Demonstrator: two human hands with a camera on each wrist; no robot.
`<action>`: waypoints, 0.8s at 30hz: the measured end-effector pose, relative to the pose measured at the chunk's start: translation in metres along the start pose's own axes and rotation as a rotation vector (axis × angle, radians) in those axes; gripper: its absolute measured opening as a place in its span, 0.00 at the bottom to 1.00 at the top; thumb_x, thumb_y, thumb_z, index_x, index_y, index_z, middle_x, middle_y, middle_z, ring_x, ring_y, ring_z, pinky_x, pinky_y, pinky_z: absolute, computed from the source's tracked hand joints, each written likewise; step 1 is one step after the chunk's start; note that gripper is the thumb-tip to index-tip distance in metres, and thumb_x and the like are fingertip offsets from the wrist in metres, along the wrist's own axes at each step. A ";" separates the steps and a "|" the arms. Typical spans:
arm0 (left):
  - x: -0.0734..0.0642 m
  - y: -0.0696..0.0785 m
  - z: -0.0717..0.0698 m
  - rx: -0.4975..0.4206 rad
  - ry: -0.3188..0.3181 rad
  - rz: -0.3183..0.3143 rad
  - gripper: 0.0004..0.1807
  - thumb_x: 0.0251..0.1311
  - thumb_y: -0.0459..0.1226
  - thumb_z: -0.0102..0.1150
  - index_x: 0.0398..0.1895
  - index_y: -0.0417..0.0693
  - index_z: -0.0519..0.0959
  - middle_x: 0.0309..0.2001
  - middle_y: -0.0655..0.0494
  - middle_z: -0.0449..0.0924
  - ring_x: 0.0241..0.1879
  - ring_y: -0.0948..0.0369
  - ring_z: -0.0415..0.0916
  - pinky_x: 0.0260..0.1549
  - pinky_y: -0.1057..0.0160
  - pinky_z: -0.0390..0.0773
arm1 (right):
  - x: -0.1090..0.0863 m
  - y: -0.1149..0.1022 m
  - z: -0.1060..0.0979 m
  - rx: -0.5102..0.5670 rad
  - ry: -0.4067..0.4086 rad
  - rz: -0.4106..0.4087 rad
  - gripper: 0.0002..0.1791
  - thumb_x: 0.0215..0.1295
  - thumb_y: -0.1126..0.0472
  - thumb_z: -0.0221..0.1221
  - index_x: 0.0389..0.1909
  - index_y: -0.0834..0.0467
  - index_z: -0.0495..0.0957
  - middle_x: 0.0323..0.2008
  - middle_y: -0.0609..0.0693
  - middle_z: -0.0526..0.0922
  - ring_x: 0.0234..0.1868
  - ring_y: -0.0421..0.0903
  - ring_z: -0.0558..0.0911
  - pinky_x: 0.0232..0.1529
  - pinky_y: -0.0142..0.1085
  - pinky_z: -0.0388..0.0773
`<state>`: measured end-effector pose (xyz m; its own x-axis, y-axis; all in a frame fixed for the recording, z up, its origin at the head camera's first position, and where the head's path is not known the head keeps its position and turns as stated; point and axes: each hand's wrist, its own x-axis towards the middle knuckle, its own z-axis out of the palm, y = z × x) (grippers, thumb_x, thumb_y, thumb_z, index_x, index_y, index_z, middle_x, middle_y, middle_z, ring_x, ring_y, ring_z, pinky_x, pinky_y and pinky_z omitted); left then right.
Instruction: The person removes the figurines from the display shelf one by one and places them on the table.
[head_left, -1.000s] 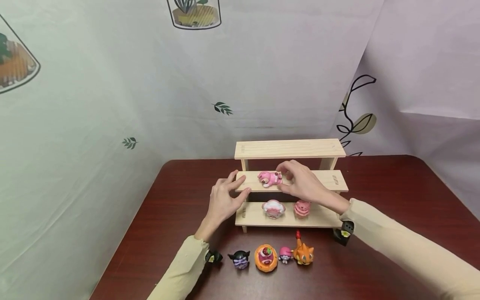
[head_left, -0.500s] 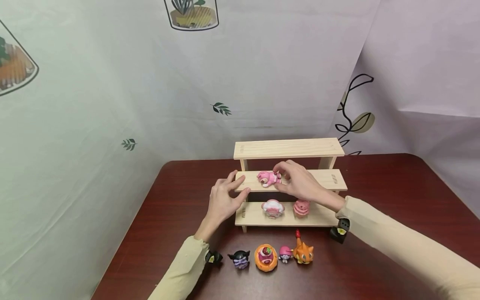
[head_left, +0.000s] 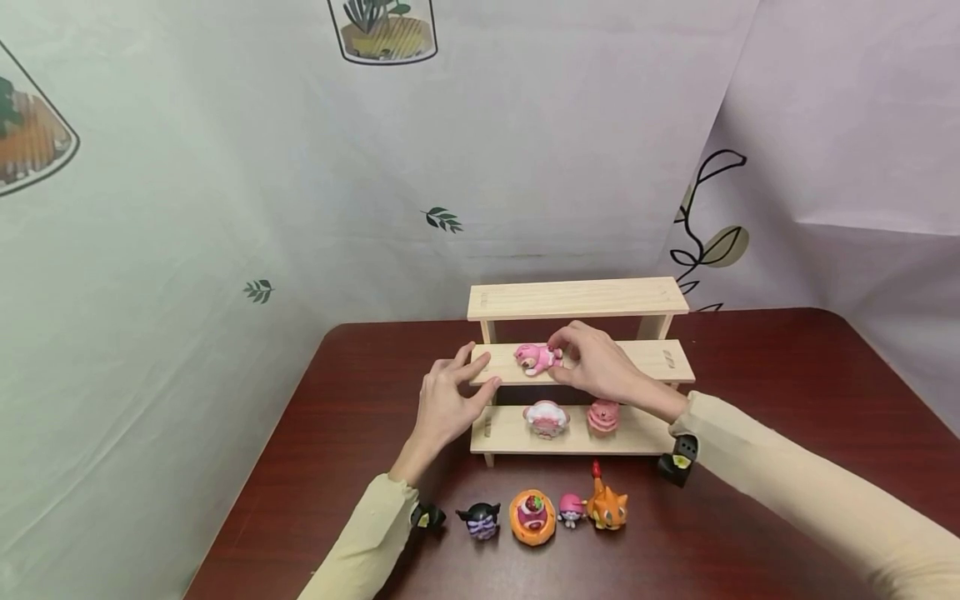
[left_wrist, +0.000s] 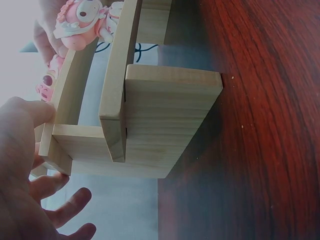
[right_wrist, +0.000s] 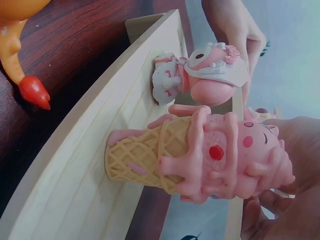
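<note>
A pink bear figurine (head_left: 532,358) lies on the middle board of a three-tier wooden display shelf (head_left: 577,298). Thumb and index finger of my right hand (head_left: 600,364) pinch its right end. My left hand (head_left: 444,402) grips the left end of the same board, the thumb on the front edge in the left wrist view. On the bottom board stand a pink-and-white hooded figurine (head_left: 547,418) and, right of it, a pink ice cream cone figurine (right_wrist: 200,155). The right wrist view shows the cone upright beneath my right hand, whose fingertips are partly hidden behind it.
In front of the shelf on the dark red table (head_left: 322,450) are a black-and-purple figurine (head_left: 480,519), an orange round figurine with a strawberry (head_left: 532,517), a small pink-capped figurine (head_left: 571,509) and an orange dragon-like figurine (head_left: 607,506). A patterned cloth (head_left: 562,167) hangs behind.
My right hand has shifted slightly left against the bear figurine, which looks the same as before. The left hand keeps its place on the board's end.
</note>
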<state>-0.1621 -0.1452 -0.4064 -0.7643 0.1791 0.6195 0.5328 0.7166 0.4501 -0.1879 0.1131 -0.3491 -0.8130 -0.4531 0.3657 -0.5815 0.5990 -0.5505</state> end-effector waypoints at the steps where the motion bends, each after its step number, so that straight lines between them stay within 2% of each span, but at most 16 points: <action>1: 0.000 0.000 0.000 0.000 0.000 -0.001 0.23 0.56 0.45 0.70 0.54 0.45 0.85 0.60 0.41 0.78 0.46 0.39 0.77 0.40 0.37 0.74 | 0.000 0.000 0.000 0.002 -0.001 0.001 0.16 0.51 0.64 0.72 0.41 0.63 0.83 0.34 0.50 0.78 0.33 0.46 0.77 0.34 0.39 0.72; 13: 0.000 0.000 0.000 -0.003 0.012 0.015 0.23 0.56 0.45 0.70 0.54 0.45 0.86 0.60 0.41 0.78 0.45 0.40 0.78 0.39 0.38 0.74 | 0.000 -0.001 -0.001 0.022 0.001 0.007 0.15 0.50 0.64 0.73 0.40 0.64 0.84 0.33 0.50 0.78 0.33 0.46 0.77 0.34 0.39 0.72; 24: 0.000 0.001 0.000 0.004 -0.005 -0.013 0.23 0.56 0.45 0.69 0.54 0.46 0.85 0.61 0.43 0.77 0.46 0.41 0.77 0.41 0.39 0.73 | -0.002 0.002 -0.002 0.047 0.015 -0.031 0.15 0.51 0.64 0.73 0.40 0.64 0.83 0.32 0.51 0.78 0.31 0.45 0.75 0.33 0.38 0.70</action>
<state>-0.1615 -0.1442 -0.4057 -0.7729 0.1732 0.6105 0.5215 0.7215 0.4555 -0.1871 0.1162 -0.3495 -0.7950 -0.4611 0.3941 -0.6048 0.5529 -0.5732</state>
